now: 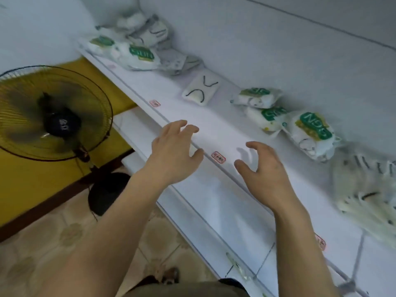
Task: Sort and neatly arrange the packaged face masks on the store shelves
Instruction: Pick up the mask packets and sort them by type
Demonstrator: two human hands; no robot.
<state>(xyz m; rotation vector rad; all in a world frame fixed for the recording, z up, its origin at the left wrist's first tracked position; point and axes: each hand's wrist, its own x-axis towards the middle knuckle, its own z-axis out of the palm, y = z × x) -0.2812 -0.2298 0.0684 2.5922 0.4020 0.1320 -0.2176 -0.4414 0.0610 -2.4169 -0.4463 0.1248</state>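
Head view | left hand (pixel 171 153), right hand (pixel 264 168): fingers spread, holding nothing, over shelf (pixel 214 129) front edge | mask packs (pixel 312 133) behind hands

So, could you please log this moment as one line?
left hand: open, empty | right hand: open, empty | both over white shelf | green-labelled white mask packs: untouched

Smooth, faintly glossy white shelf (pixel 214 127). Crinkly, shiny plastic mask packs (pixel 312 133). Wire-caged fan (pixel 53 112) over glazed patterned floor tiles (pixel 53 239).
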